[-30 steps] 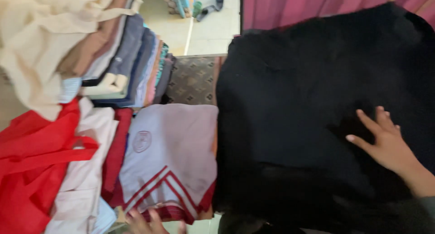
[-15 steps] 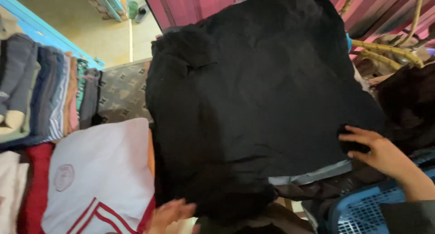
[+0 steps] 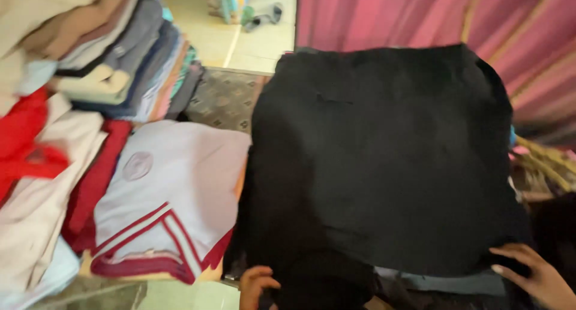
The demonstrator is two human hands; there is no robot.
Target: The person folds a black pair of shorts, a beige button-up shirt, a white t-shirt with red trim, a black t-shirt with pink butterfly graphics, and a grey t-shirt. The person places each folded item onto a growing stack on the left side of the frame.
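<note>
1. Since the earlier frame, the view is swinging back left: the stack of folded clothes (image 3: 114, 58) is showing again at the upper left, and the blue basket is gone from the lower right.
2. The black garment (image 3: 384, 166) is filling the centre and right of the frame, spread broad and nearly flat, just beside the white folded shirt with red stripes (image 3: 168, 208).
3. The left hand (image 3: 257, 286), at the bottom centre, is curling its fingers at the garment's lower left edge; whether they are truly pinching cloth I cannot tell.
4. The right hand (image 3: 537, 277), at the lower right corner, is lying with fingers spread and released, pressing on the garment's lower right corner.
5. The garment's long axis seems to be running bottom to top of the frame, its top edge pointing towards the pink curtain (image 3: 420, 16).
6. Risk, as I judge it: with only one corner pinned, the limp cloth could be sliding or bunching, or dragging across the striped shirt and spoiling its fold.
</note>
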